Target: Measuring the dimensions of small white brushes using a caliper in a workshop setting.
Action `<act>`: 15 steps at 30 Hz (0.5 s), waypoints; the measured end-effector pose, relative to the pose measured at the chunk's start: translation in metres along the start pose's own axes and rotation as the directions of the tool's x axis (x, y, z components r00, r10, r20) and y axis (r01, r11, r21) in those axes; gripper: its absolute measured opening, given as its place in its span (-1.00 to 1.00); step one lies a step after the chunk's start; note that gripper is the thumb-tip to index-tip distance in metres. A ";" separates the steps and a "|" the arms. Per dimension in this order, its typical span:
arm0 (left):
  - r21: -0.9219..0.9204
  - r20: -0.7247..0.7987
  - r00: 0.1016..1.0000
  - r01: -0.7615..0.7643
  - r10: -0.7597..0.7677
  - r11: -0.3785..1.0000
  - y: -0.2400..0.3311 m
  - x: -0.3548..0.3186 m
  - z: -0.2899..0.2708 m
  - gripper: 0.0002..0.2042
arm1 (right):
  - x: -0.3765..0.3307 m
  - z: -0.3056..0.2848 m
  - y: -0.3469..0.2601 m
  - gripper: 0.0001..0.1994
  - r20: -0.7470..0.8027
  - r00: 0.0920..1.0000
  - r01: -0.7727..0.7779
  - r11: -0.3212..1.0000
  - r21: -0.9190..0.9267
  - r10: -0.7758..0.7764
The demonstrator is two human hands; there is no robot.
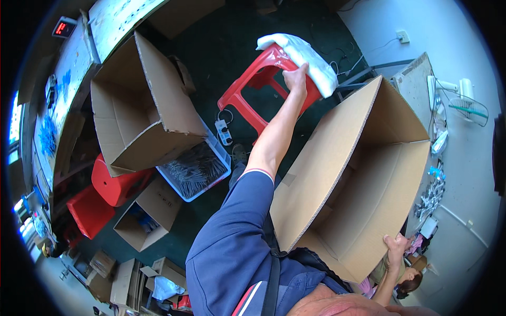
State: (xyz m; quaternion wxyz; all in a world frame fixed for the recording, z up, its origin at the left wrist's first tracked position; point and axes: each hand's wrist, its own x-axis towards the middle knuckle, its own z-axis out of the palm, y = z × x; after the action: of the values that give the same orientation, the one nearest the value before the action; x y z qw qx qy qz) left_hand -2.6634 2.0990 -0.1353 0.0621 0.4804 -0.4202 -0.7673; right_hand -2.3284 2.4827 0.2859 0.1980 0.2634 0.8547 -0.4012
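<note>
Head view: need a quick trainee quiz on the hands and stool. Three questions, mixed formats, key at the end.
1. Multiple choice: of the left hand and the right hand, which holds the red stool?
A) left only
B) right only
C) both

2. True or false: the right hand is on the fan.

3. Fill in the colour: the covering on the stool is ____.

Key:
1. A
2. False; it is at the edge of the large open cardboard box.
3. White
</note>
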 end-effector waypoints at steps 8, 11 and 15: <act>-0.406 0.122 0.989 -0.022 0.078 0.913 -0.009 0.023 0.053 -0.41 | -0.019 0.009 0.012 -0.78 -0.097 0.990 -0.105 0.994 0.012 0.106; -0.050 0.050 0.989 -0.137 0.139 0.989 -0.010 0.126 -0.014 -0.33 | -0.007 0.022 0.006 -0.86 -0.019 0.998 -0.055 0.996 0.076 0.056; 0.518 0.248 0.900 -0.436 0.358 0.736 -0.060 0.041 -0.020 -0.57 | -0.014 0.021 0.017 -0.91 -0.094 0.992 -0.078 0.997 0.021 0.079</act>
State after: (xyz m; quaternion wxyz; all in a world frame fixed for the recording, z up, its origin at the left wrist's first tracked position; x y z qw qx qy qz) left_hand -2.6509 2.1055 -0.2095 0.0527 0.3243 -0.7229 -0.6078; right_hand -2.3046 2.4710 0.2712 0.1705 0.3173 0.8487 -0.3873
